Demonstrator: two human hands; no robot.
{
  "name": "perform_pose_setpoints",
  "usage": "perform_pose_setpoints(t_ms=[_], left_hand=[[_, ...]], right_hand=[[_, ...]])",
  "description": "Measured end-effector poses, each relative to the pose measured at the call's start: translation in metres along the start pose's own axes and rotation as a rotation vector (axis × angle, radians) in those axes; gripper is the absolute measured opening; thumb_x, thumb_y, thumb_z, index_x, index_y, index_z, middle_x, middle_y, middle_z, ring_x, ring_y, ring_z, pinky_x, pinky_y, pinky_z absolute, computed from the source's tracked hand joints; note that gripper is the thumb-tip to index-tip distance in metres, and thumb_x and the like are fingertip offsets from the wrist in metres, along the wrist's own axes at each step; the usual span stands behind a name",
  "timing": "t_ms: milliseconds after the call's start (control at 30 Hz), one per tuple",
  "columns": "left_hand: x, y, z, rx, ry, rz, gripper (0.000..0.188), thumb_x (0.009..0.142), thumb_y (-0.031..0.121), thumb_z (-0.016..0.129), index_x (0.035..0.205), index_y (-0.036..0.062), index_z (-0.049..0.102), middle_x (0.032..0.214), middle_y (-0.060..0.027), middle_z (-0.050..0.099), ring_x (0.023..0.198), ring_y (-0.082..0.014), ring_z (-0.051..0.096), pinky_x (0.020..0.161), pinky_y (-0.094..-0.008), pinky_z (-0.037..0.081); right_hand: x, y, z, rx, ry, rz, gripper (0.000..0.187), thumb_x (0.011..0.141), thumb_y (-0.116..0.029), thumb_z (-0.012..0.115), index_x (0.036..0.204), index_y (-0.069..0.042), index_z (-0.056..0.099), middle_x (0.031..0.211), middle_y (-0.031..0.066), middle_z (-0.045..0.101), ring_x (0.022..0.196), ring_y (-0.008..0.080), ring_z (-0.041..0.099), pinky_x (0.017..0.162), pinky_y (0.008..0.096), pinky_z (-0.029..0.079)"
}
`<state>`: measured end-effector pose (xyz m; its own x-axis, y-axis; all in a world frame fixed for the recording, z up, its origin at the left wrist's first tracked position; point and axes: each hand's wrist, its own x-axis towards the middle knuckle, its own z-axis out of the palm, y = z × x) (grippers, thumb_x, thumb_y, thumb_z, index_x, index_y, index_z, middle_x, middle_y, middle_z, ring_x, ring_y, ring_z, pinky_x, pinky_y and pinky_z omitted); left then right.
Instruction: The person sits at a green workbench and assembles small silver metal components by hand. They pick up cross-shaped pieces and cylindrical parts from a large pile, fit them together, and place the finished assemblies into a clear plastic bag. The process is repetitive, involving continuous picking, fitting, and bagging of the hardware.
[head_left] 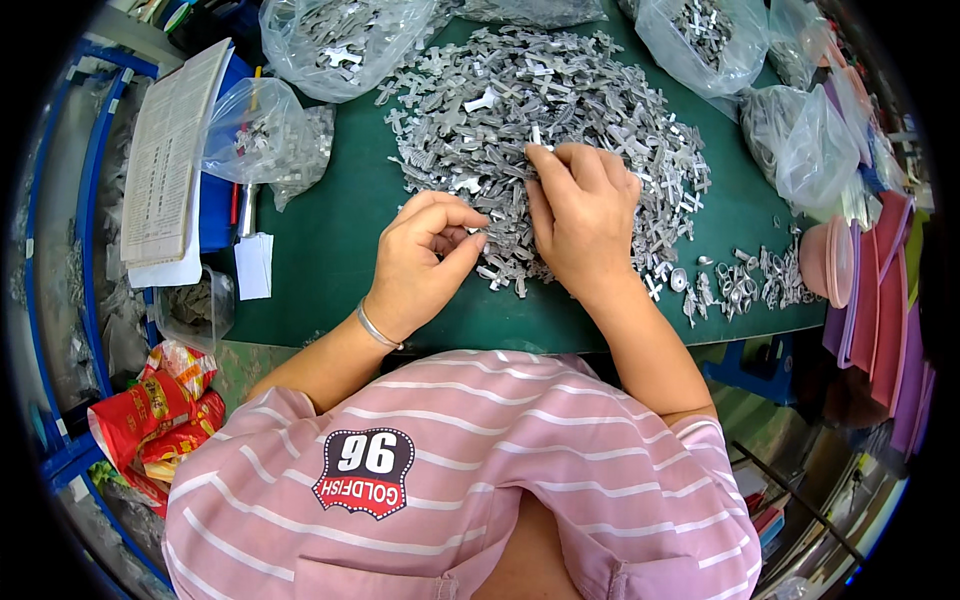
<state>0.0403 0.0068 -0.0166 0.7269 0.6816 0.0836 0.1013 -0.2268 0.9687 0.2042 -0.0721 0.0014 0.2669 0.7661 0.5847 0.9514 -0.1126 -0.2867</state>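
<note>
A wide heap of small silver-grey metal cross-shaped pieces [560, 90] covers the middle of a green tabletop [330, 250]. At the heap's near left edge is my left hand [425, 262], its fingers curled and the thumb and index tips close together; whatever they pinch is too small to make out. My right hand [590, 215] rests over the heap's near right part with fingers bent toward the thumb. A bright metal piece [535, 134] shows just beyond its index fingertip; I cannot tell if the fingers grip it.
Clear plastic bags of metal pieces [335, 45] line the far edge, with another bag [270, 140] at left. Rings and small parts [740, 285] lie at right beside a pink cup [825, 262]. Printed sheets [170, 160] and a clear tub [195, 310] stand left.
</note>
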Motion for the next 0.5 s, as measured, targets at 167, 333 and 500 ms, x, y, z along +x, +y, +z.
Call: perform_pose_setpoints(t_ms=[167, 333, 500], left_hand=[[0.007, 0.015, -0.005, 0.255, 0.122, 0.096, 0.025, 0.073, -0.005, 0.061, 0.097, 0.0018, 0.06, 0.1, -0.0092, 0.052, 0.077, -0.0144, 0.057, 0.063, -0.0231, 0.047], [0.047, -0.008, -0.014, 0.562, 0.16, 0.375, 0.026, 0.072, -0.005, 0.063, 0.096, 0.0005, 0.059, 0.098, -0.0104, 0.053, 0.077, -0.0208, 0.055, 0.065, -0.0281, 0.047], [0.053, -0.005, -0.021, 0.503, 0.143, 0.415, 0.011, 0.071, -0.004, 0.065, 0.081, -0.0019, 0.061, 0.084, -0.01, 0.057, 0.072, -0.0205, 0.057, 0.062, -0.0289, 0.046]], right_hand=[[-0.006, 0.003, -0.003, 0.126, -0.064, -0.059, 0.018, 0.068, -0.006, 0.065, 0.086, -0.009, 0.062, 0.084, 0.0014, 0.056, 0.082, 0.0214, 0.052, 0.076, 0.0364, 0.033], [-0.01, -0.003, -0.017, 0.212, -0.116, -0.088, 0.013, 0.068, -0.005, 0.066, 0.08, -0.008, 0.061, 0.083, 0.0018, 0.057, 0.081, 0.0217, 0.053, 0.075, 0.0361, 0.033], [-0.009, -0.001, -0.015, 0.246, -0.047, -0.093, 0.018, 0.068, -0.003, 0.067, 0.084, -0.008, 0.061, 0.085, 0.0036, 0.058, 0.082, 0.0231, 0.054, 0.074, 0.0358, 0.035]])
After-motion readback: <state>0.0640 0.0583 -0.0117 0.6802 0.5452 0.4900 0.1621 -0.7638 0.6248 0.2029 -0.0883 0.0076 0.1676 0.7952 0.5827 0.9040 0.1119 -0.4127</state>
